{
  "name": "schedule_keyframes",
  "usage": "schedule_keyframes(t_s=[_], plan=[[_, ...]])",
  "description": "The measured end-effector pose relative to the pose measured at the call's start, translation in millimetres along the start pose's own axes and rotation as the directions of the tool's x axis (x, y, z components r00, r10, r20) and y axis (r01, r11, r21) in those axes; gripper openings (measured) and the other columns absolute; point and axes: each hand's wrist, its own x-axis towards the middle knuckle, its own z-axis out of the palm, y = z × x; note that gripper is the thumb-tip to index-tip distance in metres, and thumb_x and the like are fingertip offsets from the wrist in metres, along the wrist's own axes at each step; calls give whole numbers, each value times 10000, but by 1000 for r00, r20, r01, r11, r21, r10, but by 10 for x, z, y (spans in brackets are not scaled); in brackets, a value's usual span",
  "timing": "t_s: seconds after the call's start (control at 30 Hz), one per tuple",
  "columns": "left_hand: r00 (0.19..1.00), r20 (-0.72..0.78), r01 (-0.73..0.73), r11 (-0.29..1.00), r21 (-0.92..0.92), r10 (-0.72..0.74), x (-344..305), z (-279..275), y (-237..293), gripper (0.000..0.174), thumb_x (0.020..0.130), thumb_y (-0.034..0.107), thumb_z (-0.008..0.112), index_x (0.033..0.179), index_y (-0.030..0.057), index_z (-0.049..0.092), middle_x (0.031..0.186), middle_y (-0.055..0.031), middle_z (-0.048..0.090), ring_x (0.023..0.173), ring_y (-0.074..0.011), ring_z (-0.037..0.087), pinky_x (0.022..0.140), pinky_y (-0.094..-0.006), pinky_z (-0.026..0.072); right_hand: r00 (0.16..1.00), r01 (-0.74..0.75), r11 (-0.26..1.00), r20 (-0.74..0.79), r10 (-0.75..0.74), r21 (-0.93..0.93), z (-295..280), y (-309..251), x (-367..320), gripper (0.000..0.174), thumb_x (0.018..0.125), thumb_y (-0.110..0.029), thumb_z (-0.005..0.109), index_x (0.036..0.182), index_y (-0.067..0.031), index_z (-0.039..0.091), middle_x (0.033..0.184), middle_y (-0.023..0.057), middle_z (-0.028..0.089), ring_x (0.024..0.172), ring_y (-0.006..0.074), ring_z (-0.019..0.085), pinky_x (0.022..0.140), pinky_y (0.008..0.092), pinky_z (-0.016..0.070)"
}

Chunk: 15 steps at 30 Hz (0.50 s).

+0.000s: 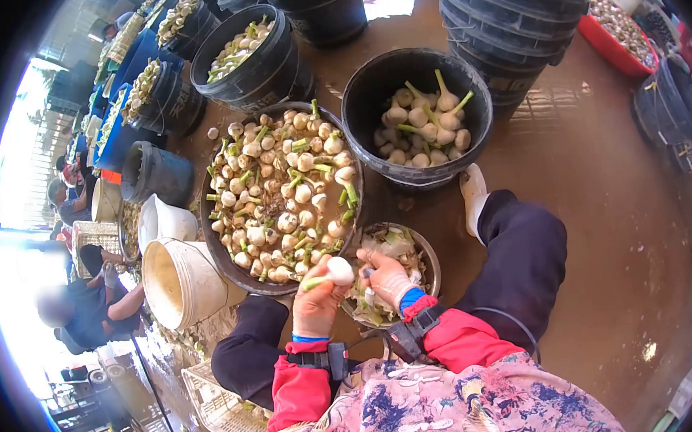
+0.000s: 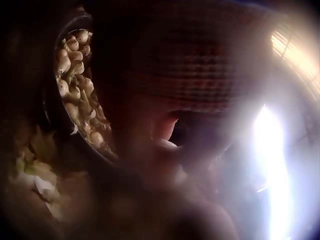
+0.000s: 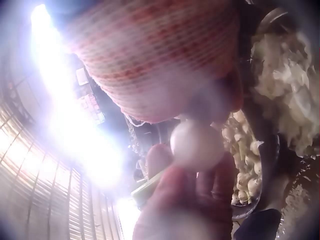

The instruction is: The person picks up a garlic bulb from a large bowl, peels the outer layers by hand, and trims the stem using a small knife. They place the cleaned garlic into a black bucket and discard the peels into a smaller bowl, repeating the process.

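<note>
My left hand (image 1: pixel 315 306), in a knit glove with bare fingertips, grips a white garlic bulb (image 1: pixel 340 271) by its green stem. In the right wrist view the bulb (image 3: pixel 197 145) sits smooth and pale between the fingers. My right hand (image 1: pixel 389 280), gloved too, is bent close beside the bulb. Something small and dark shows at its fingertips; I cannot tell whether it holds anything. Below the hands is a bowl of garlic skins (image 1: pixel 411 248). Ahead, a wide black tub (image 1: pixel 215 248) is full of untrimmed garlic bulbs (image 1: pixel 291 219) with cut stems.
A black bucket (image 1: pixel 483 132) with white, stemmed bulbs stands ahead right, beside stacked black buckets (image 1: pixel 502 40). White buckets (image 1: pixel 200 284) and a plastic crate (image 1: pixel 215 406) are at the left. Another person (image 1: pixel 90 307) sits beyond them. A red basin (image 1: pixel 621 55) of bulbs lies far right.
</note>
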Motion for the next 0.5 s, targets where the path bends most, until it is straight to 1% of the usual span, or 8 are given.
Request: schedule_keyframes(t_s=[0.03, 0.1, 0.17, 0.23, 0.3, 0.37, 0.43, 0.5], plan=[[1000, 11, 27, 991, -133, -26, 112, -92, -23, 364, 816, 19, 570, 1173, 52, 508, 1250, -125, 513, 1124, -323, 517, 912, -486, 459, 1000, 3, 1000, -2, -3, -3, -20, 34, 16, 416, 839, 3, 483, 1241, -90, 533, 811, 32, 604, 628, 93, 514, 570, 232, 428], [978, -205, -21, 972, -235, -28, 406, -69, -45, 370, 838, 52, 539, 1199, 81, 461, 1200, -113, 531, 1086, -303, 532, 899, -484, 453, 992, -114, 982, 44, 122, -151, -34, 8, -19, 440, 824, 36, 458, 1245, -70, 525, 770, 20, 561, 593, 76, 496, 535, 223, 409], [950, -310, -18, 990, -142, -27, 760, 69, -10, 358, 837, 64, 509, 1190, 97, 460, 1187, -123, 525, 1130, -301, 491, 941, -499, 399, 994, -96, 977, 40, 105, -191, 7, 38, -10, 483, 799, 72, 421, 1247, -78, 525, 773, 21, 560, 575, 86, 493, 524, 224, 406], [992, -79, -78, 979, 190, 95, 1135, 71, -107, 342, 864, 117, 535, 1198, 95, 465, 1224, -132, 504, 1136, -301, 494, 928, -476, 424, 972, -214, 975, 108, 207, 56, 11, -2, 17, 457, 812, 59, 421, 1230, -84, 540, 756, 17, 554, 572, 92, 495, 514, 226, 403], [991, 112, 84, 991, -105, -72, 1254, 608, 171, 350, 899, 222, 542, 1217, 94, 475, 1264, -148, 477, 1141, -308, 497, 915, -451, 452, 977, -200, 979, 71, 201, -24, -7, -75, 37, 436, 815, 52, 438, 1212, -86, 556, 780, 24, 559, 595, 103, 507, 523, 244, 411], [950, 303, 145, 967, -211, -76, 1394, 760, 278, 421, 922, 343, 501, 1246, 76, 473, 1244, -162, 501, 1124, -298, 518, 901, -445, 477, 979, -203, 951, 56, 195, 232, -2, 114, 172, 457, 793, 74, 433, 1206, -74, 560, 847, 37, 580, 679, 116, 529, 583, 241, 430], [975, 223, 46, 994, -103, -22, 1674, 519, 298, 422, 925, 335, 502, 1252, 69, 472, 1192, -147, 538, 1044, -276, 564, 839, -408, 507, 993, -110, 963, -6, 115, 245, -12, 229, 262, 393, 796, 66, 456, 1134, -65, 607, 894, 29, 598, 700, 101, 522, 618, 228, 429], [962, -258, 28, 902, 430, 93, 1956, 235, 234, 342, 881, 266, 605, 1154, 66, 562, 1032, -69, 596, 791, -168, 590, 693, -310, 504, 992, -88, 967, -70, 108, 240, -65, 146, 254, 408, 795, 90, 467, 1185, 4, 552, 1059, 77, 594, 847, 136, 547, 739, 227, 444]])
